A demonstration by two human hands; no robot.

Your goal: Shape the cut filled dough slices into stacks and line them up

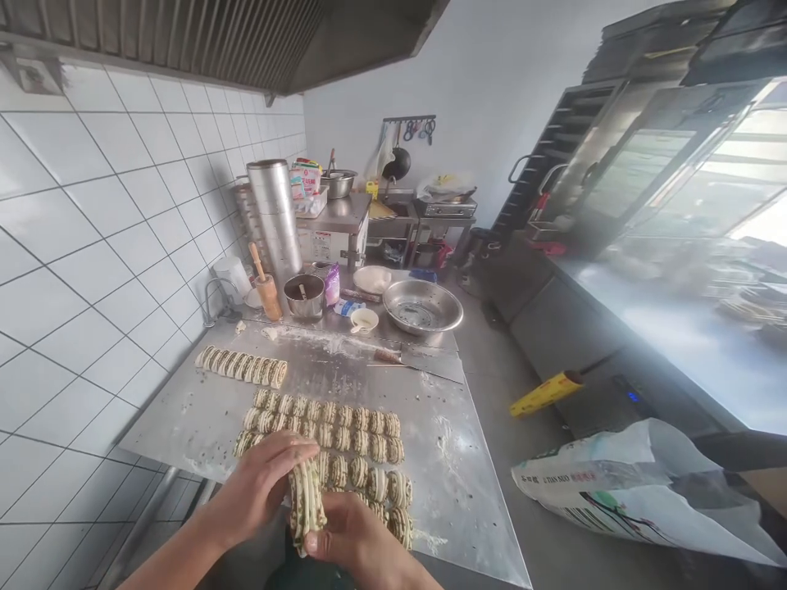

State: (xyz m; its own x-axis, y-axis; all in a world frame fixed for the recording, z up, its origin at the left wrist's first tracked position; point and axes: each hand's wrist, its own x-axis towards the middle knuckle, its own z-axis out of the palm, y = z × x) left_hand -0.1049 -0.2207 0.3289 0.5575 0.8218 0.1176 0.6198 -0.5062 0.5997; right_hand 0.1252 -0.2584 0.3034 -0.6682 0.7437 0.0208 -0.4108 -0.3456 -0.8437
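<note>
Between my two hands is a piece of layered dough (306, 500), pale with green flecks, held up over the near edge of the steel table (455, 492). My left hand (261, 479) grips its upper end, fingers across the top. My right hand (353, 537) is closed round its lower end, thumb at the front. Just beyond my hands lie several rows of cut dough rolls (329, 414), also green-flecked. My hands cover part of the nearest rows. Farther left sits one sliced row of dough (242, 365).
A dough cutter (424, 360) lies near the right edge. Along the back stand a steel basin (423, 307), a pot (304, 297), a wooden mortar (268, 297) and a small cup (365, 320). A tiled wall (111, 262) borders the left; a white sack (639, 492) stands right.
</note>
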